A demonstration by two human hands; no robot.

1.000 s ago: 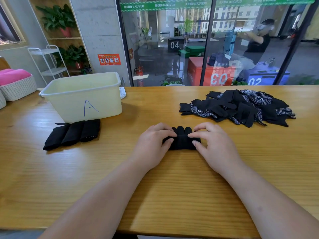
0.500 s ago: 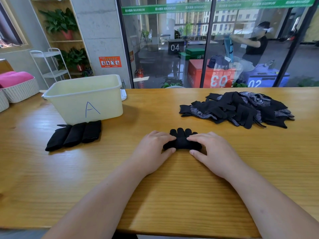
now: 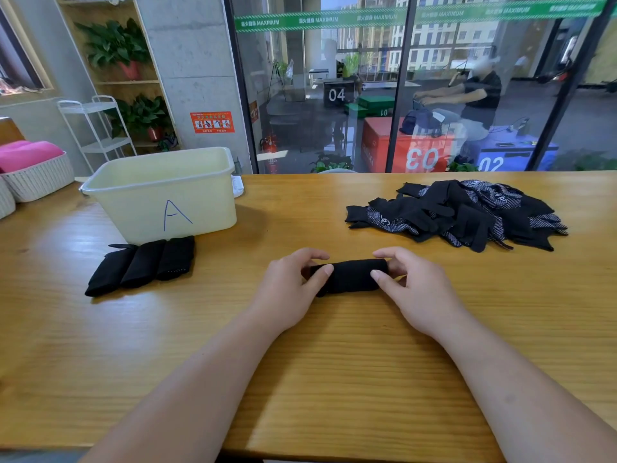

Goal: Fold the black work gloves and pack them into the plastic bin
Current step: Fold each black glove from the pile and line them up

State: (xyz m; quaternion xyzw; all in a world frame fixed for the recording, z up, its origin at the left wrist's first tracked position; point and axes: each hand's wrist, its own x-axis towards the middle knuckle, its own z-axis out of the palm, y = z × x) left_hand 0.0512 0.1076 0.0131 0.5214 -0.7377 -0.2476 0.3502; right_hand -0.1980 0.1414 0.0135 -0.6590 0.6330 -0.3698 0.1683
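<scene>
Btwn L hand [image 3: 287,289] & R hand [image 3: 414,292]: glove roll [image 3: 350,275], ends part-hidden.

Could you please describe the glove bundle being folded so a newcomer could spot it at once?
Start at the wooden table; near its middle lies a rolled black glove bundle, pinched at each end by the left hand and right hand. Unlike the three folded bundles before the bin and the loose glove pile, it alone is held.
</scene>
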